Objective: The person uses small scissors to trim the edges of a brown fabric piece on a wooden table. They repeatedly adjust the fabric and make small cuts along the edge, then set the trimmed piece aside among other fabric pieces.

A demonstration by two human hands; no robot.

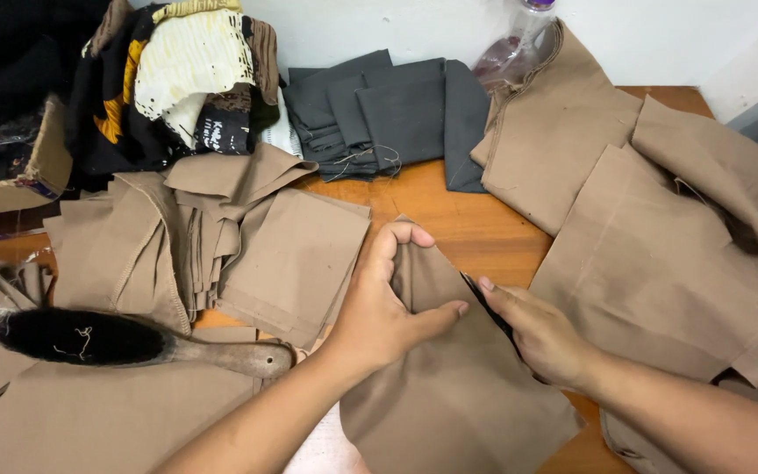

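A small tailoring or garment workshop is shown. A wooden table (475,230) is covered with cut tan fabric pieces (660,263), stacked in piles at nine o'clock and three o'clock. Folded dark grey cloth (396,114) is laid at twelve o'clock, patterned garments (186,79) are heaped at eleven o'clock, and a wooden-handled clothes brush (125,341) is rested at eight o'clock.

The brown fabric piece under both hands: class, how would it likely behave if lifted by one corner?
The brown fabric piece would probably droop, since it lies thin and flat. It seems light: the left hand folds its edge easily. The right hand pins it, so it may slide on the wooden table.
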